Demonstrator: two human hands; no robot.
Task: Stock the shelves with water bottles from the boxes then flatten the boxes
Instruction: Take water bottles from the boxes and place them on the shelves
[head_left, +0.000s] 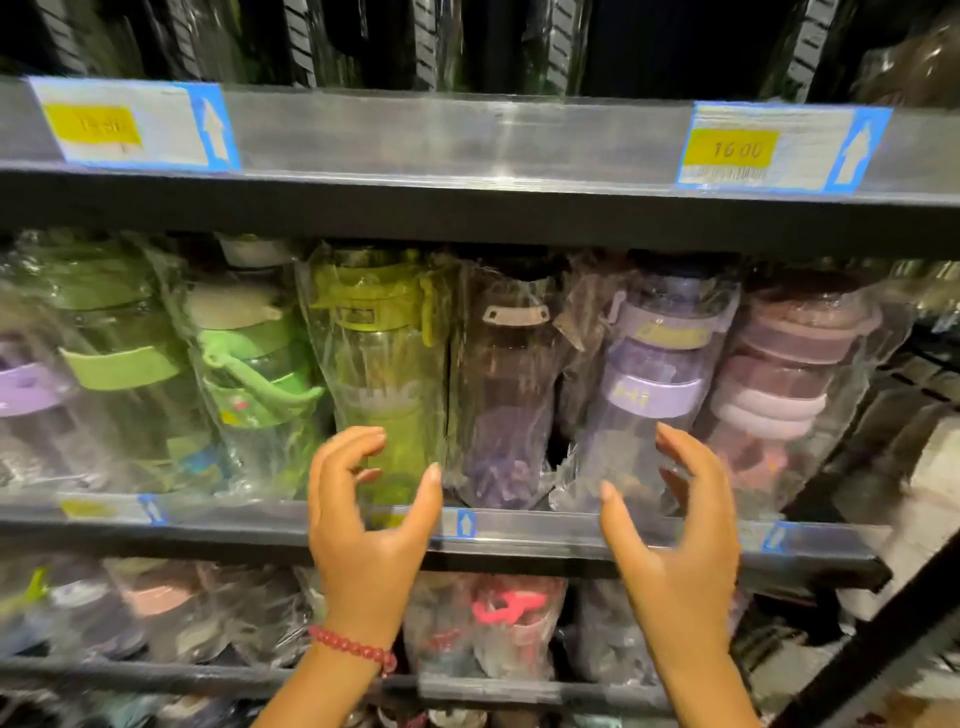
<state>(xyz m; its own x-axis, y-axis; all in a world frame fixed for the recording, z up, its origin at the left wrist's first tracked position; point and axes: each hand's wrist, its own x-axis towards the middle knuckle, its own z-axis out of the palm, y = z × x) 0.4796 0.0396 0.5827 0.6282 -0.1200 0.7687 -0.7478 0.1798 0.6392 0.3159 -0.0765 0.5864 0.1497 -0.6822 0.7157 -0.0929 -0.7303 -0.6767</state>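
Water bottles in clear plastic wrap fill the middle shelf (519, 540), standing in a tight row just behind its front rail. From left to right I count seven across the front: a purple-banded bottle (26, 389) cut off at the left edge, a pale green one (119, 364), a bright green one with a strap (254, 374), a yellow-green bottle (382, 364), a dark purple bottle (506, 395), a lilac bottle (654, 384) and a pink bottle (784, 374).

The shelving is dark metal with clear price strips along each front edge. Two price tags with yellow patches and blue arrows sit on the upper shelf's strip, one at the left (135, 124) and one at the right (779, 148). Above that strip stand dark wrapped goods, too dim to count. The lower shelf (311, 675) holds more wrapped bottles, blurred. The room is dim.

Both hands hover in front of the middle shelf, holding nothing. The left hand (363, 519), with a red bead bracelet (356, 649) at the wrist, has loosely curved fingers near the yellow-green bottle. The right hand (680, 535) is spread in the same way near the lilac bottle.
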